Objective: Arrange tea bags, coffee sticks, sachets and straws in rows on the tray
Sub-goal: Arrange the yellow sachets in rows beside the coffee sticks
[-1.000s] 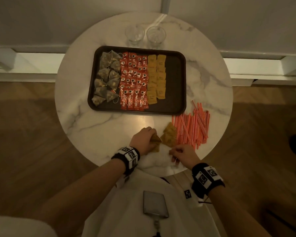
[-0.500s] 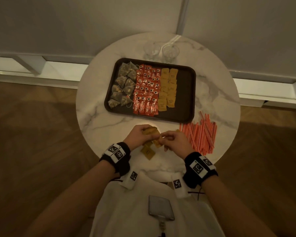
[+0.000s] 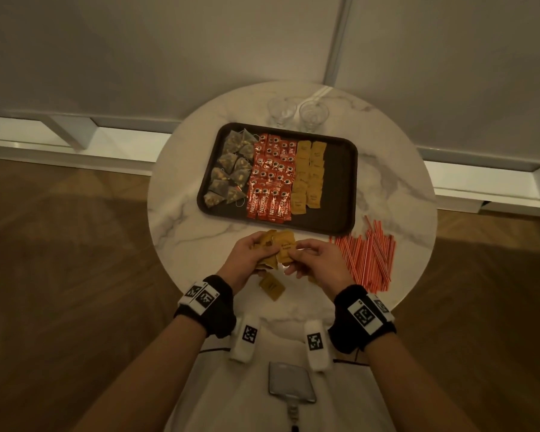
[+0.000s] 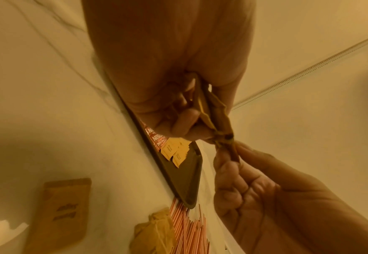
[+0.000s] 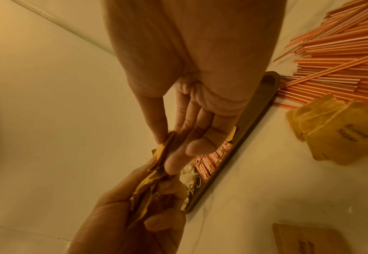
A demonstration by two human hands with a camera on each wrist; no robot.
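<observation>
We're lifting the loose brown sachets (image 3: 275, 249) off the table (image 3: 181, 244) now; a second ago they were lying near its front edge. Our left hand (image 3: 247, 260) is gripping the bunch, and our right hand (image 3: 318, 260) is pinching one sachet at its edge, other fingers fairly straight. One stray sachet (image 3: 272, 286) is lying at the table's front edge. The tray (image 3: 340, 182) is carrying tea bags (image 3: 231, 169), coffee sticks (image 3: 270, 179) and sachet rows (image 3: 309, 176); its right side is bare. Straws (image 3: 367, 260) are waiting off its right front corner, so probably sachets next.
</observation>
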